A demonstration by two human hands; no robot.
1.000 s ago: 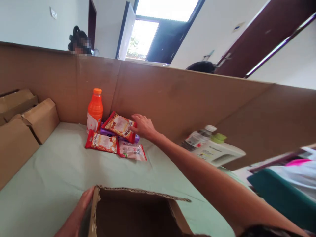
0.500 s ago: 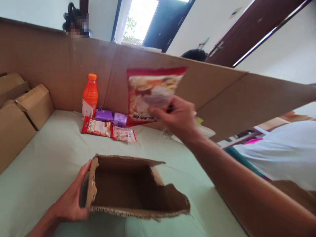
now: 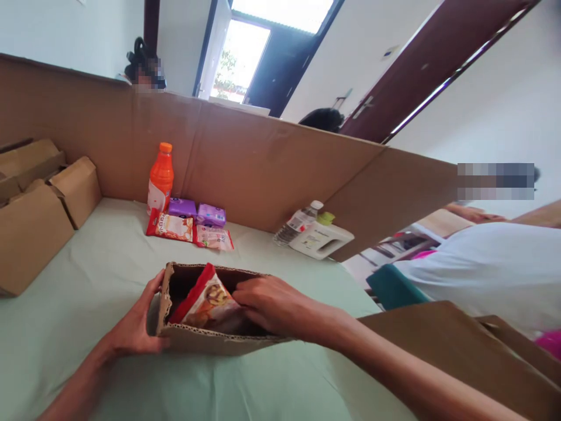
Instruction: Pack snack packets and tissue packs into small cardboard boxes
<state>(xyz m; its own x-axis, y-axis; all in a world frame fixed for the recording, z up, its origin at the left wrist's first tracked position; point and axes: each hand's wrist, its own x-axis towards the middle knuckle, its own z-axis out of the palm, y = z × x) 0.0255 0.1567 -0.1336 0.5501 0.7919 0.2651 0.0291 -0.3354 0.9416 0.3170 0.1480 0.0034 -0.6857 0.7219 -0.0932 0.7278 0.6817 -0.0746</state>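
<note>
An open cardboard box with ragged edges stands in front of me on the green cloth. My left hand grips its left end, thumb on the near side and fingers on the far side. Inside the box's opening, my right hand is closed on a red and white snack packet, which sits tilted with one corner above the rim. My right fingertips are partly hidden by the packet. Beyond the box lie two more snack packets, two purple packs and an upright orange bottle.
Several cardboard boxes stand at the left. A clear bottle and a white jug lie against the cardboard partition. At the right are another cardboard piece and a person in white.
My right hand has brought the snack packet down from above the table into the box. My left hand keeps its hold on the box. The clear bottle and jug now show fully.
</note>
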